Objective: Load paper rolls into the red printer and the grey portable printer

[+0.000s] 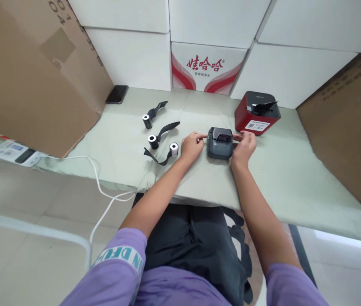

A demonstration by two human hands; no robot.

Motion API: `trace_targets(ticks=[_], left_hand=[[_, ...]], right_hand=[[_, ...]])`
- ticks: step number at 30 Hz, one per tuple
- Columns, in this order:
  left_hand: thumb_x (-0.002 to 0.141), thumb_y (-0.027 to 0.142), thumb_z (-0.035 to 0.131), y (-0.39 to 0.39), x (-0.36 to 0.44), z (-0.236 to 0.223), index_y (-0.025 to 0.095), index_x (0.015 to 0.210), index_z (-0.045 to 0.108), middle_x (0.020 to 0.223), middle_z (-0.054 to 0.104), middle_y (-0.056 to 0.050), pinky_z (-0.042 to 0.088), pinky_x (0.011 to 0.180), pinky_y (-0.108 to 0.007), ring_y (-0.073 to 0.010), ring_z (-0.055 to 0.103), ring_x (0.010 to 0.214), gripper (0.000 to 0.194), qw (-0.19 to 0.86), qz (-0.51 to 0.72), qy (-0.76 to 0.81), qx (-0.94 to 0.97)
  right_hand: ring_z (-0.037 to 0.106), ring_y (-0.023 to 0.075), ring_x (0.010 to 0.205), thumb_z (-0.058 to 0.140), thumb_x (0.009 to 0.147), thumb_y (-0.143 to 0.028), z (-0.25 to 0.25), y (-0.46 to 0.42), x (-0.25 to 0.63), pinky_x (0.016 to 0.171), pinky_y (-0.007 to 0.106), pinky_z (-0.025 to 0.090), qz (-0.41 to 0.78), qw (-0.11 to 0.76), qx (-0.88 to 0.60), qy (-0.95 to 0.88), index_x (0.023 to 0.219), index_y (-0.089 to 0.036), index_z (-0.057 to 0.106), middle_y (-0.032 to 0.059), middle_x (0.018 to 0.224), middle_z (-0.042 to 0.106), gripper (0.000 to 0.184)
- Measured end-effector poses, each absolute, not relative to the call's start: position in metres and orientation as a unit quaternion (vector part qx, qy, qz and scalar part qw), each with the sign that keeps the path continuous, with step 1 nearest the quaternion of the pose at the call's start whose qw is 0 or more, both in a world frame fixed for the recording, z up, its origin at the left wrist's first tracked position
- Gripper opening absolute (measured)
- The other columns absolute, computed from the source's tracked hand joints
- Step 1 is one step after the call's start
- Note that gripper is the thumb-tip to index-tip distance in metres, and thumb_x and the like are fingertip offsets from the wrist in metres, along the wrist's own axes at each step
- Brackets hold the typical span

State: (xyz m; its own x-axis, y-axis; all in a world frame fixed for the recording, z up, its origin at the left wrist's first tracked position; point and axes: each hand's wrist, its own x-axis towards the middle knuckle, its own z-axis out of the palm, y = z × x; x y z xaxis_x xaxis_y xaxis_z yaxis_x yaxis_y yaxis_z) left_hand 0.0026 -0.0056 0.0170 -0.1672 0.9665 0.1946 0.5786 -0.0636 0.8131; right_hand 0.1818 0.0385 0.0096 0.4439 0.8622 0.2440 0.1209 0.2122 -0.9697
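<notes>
A small dark grey portable printer (220, 148) sits on the cloth-covered table in front of me, with a short dark strip of paper showing at its top slot. My left hand (193, 147) is at its left side, index finger stretched to touch the casing and the other fingers curled. On the opposite side my right hand (244, 148) has its fingertips against the casing, fingers bent. Between them the two hands grip the printer. Left of my left hand stand a white-sided paper roll (174, 148) and two black paper rolls (153, 142), (147, 122), each with a dark tail unrolled.
A red and black printer (257, 114) with a dark strip stands behind my right hand. Large cardboard boxes (40, 76), (349, 127) flank the table, and white boxes (126, 59) line the back. A phone (117, 94) lies back left; a white cable (95, 170) hangs over the front edge.
</notes>
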Motion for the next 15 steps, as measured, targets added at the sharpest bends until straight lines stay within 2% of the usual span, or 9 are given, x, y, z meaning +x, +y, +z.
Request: trace_targets(ticks=[4,9,15], left_hand=[[0.090,0.011,0.055,-0.0054,0.0017,0.0173,0.024,0.108,0.082,0.102,0.075,-0.004,0.050,0.093,-0.030,-0.0170,0.066,0.089,0.036,0.232,0.402,0.644,0.608],[0.090,0.012,0.054,-0.0051,0.0016,0.0183,0.024,0.108,0.082,0.106,0.075,-0.004,0.050,0.094,-0.030,-0.0172,0.067,0.092,0.035,0.229,0.393,0.651,0.608],[0.090,0.011,0.055,-0.0051,0.0012,0.0176,0.025,0.107,0.082,0.108,0.075,-0.004,0.050,0.095,-0.031,-0.0176,0.068,0.093,0.035,0.229,0.394,0.646,0.612]], right_hand=[[0.070,0.0194,0.078,0.041,0.095,-0.047,0.0167,0.0334,0.1801,0.079,0.036,0.055,0.276,0.648,-0.548,-0.451,0.087,-0.024,0.059,0.0010,0.079,0.072,0.030],[0.070,0.0191,0.078,0.041,0.095,-0.051,0.0191,0.0321,0.1803,0.071,0.033,0.053,0.297,0.642,-0.541,-0.455,0.091,-0.023,0.062,0.0021,0.084,0.074,0.035],[0.069,0.0187,0.086,0.045,0.092,-0.063,0.0174,0.0383,0.1822,0.072,0.032,0.052,0.345,0.635,-0.502,-0.474,0.105,-0.023,0.062,0.0060,0.105,0.075,0.045]])
